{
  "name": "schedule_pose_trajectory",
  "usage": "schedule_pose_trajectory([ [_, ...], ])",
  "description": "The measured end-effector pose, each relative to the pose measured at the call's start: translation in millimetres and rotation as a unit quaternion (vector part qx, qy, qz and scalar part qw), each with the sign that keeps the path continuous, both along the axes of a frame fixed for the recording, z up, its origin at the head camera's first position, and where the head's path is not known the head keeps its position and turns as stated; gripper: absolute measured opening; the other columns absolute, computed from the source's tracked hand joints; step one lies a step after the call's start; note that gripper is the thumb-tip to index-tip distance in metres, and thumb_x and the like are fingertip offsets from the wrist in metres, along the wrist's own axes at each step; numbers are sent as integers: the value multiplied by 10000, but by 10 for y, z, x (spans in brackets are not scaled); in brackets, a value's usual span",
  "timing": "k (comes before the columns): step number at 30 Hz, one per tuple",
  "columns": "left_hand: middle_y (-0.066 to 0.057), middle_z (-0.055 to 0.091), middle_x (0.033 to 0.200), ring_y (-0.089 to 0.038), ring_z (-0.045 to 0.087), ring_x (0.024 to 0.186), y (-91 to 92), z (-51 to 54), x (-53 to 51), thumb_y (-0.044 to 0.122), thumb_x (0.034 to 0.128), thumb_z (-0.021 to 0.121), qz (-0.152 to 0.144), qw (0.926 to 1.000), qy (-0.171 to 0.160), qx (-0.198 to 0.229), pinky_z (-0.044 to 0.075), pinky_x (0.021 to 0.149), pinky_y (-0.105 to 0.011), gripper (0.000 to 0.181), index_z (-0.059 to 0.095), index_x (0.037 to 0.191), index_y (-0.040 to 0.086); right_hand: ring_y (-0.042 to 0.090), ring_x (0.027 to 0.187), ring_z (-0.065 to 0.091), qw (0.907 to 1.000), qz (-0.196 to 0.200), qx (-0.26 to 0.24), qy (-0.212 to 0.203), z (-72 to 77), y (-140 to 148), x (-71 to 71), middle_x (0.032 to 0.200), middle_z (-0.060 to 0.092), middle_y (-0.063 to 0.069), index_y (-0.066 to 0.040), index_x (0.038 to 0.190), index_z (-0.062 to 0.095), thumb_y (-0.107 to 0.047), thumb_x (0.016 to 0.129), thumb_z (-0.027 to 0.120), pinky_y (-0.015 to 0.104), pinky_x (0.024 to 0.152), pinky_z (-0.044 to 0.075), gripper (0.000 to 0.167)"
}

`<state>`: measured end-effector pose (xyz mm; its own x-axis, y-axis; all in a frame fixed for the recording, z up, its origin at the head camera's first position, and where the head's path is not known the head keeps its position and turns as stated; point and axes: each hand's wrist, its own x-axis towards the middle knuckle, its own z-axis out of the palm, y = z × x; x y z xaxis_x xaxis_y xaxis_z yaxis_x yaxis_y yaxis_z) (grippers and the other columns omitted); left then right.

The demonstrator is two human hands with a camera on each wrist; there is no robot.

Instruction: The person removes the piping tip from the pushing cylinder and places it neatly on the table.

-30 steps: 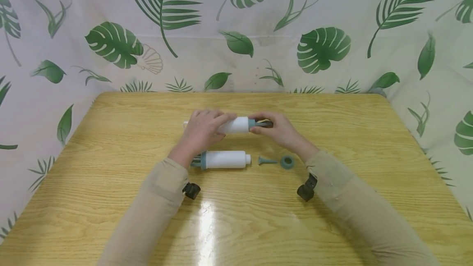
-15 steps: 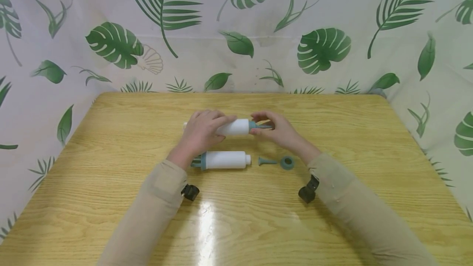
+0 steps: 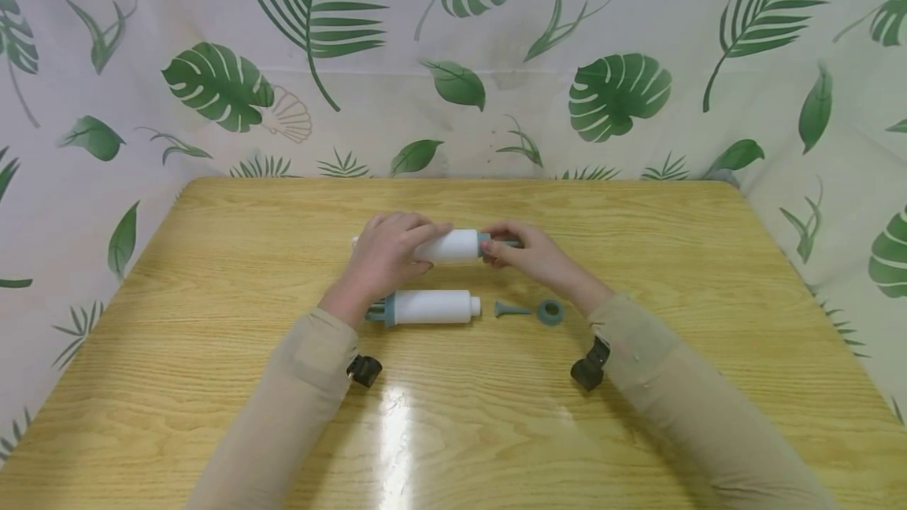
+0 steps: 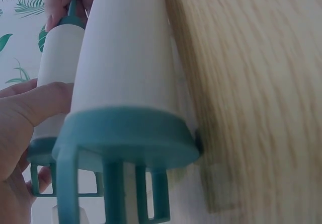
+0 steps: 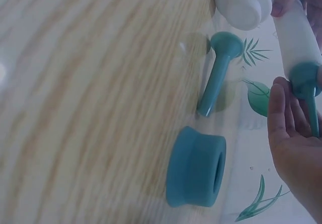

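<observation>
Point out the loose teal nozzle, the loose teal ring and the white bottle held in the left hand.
Loose teal nozzle point(image 5: 215, 78): right wrist view, middle of its stem.
Loose teal ring point(image 5: 192, 168): right wrist view, outer side wall.
Held white bottle point(image 3: 455, 245): head view, uncovered part of its body.

Held white cylinder point(image 3: 455, 245): no readable text
Nearer white cylinder point(image 3: 434, 306): no readable text
Leafy backdrop point(image 3: 383, 101): no legible lettering

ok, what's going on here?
A person's left-hand grip holds a white cylindrical tube; the right-hand grip is on the teal spouted cap at its end. On the wood-grain table lie a second white cylindrical tube, a slim teal flared peg and a round teal ring.
</observation>
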<state>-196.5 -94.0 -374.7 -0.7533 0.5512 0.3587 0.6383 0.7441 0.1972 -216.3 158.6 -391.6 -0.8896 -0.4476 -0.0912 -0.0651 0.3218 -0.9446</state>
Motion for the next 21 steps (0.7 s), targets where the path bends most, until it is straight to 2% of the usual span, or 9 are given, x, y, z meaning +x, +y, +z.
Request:
schedule_pose_trajectory([
  [7, 1, 638, 1171, -221, 569, 1093, -6, 4, 0, 168, 739, 836, 14, 10000, -13, -29, 403, 943, -432, 598, 609, 1286, 258, 311, 1132, 542, 9990, -60, 281, 328, 18, 11, 23, 1284, 536, 141, -47, 1297, 522, -236, 901, 679, 423, 934, 474, 466],
  [13, 3, 641, 1160, -214, 570, 1083, -7, -11, -3, 168, 743, 833, -44, 10000, 59, -44, 399, 950, -429, 599, 609, 1290, 263, 314, 1151, 525, 9978, 72, 273, 601, 12, 12, 29, 1307, 512, 144, -5, 1336, 473, -168, 884, 696, 405, 959, 462, 531],
  [17, 1, 644, 1154, -211, 575, 1076, -3, -19, -7, 169, 736, 838, -50, 9999, 108, -60, 403, 948, -429, 600, 615, 1286, 263, 330, 1091, 567, 9991, 112, 222, 350, 23, -3, 31, 1266, 525, 186, 6, 1360, 438, -275, 942, 618, 435, 909, 495, 535],
  [21, -1, 644, 1155, -214, 574, 1079, 4, -24, -7, 169, 734, 839, -37, 9999, 114, -70, 407, 941, -430, 600, 618, 1284, 262, 320, 964, 625, 9996, 216, 190, -21, 38, -26, 30, 1130, 594, 210, 28, 1303, 484, -366, 991, 501, 452, 850, 525, 502],
])
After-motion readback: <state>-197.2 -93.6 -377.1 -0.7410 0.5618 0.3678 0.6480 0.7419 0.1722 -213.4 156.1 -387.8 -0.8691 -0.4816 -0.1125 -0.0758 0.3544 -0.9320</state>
